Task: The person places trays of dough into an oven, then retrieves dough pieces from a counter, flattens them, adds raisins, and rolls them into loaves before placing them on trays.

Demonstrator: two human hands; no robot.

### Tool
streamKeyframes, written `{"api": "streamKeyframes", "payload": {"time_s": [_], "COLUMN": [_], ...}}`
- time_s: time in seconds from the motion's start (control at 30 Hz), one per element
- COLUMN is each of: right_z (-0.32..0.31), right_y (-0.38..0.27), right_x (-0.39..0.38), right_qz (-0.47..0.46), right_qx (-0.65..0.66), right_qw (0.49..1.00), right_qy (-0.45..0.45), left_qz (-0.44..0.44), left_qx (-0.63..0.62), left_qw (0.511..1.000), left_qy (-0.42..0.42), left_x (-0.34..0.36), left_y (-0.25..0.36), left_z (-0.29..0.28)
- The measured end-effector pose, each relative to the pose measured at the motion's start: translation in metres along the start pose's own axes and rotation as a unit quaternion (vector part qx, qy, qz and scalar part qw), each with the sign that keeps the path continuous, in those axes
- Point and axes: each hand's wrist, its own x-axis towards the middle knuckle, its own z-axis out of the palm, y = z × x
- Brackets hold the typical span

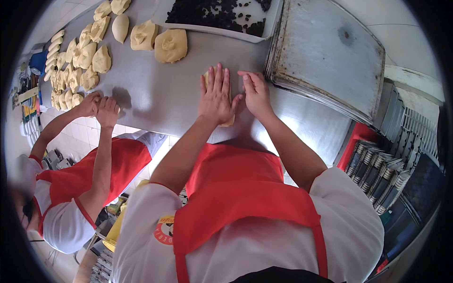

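Observation:
My left hand (pixel 217 96) lies flat with its fingers stretched out, pressing on a flattened, elongated piece of dough (pixel 229 122) on the metal table (pixel 179 99). The palm hides most of that dough; its pale edges show beside the fingers and below the wrist. Just to the right, my right hand (pixel 256 92) hovers over or rests on the table, fingers loosely bent, with nothing visible in it. Two lumpy dough pieces, one nearer (pixel 171 45) and one beyond it (pixel 144 35), sit up and to the left of my hands.
A white tray of dark raisin-like bits (pixel 214 29) stands at the far edge. Stacked baking sheets (pixel 330 52) fill the right end. More dough pieces (pixel 85 54) cover the far left. A co-worker in a red apron works at left, both hands (pixel 101 107) together at the table edge.

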Motion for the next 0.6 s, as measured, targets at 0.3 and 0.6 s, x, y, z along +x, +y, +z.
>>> {"api": "streamKeyframes", "payload": {"time_s": [0.3, 0.6], "right_z": [0.041, 0.023], "right_y": [-0.013, -0.031], "right_x": [0.009, -0.008], "right_qz": [-0.274, -0.196], "right_qx": [-0.380, -0.317], "right_qw": [0.880, 0.924], "right_qy": [0.084, -0.089], "left_qz": [-0.021, 0.101], "left_qx": [-0.217, -0.257], "left_qw": [0.974, 0.952], "left_qy": [0.066, 0.135], "left_x": [0.004, -0.011], "left_y": [-0.081, -0.101], "left_z": [-0.004, -0.006]}}
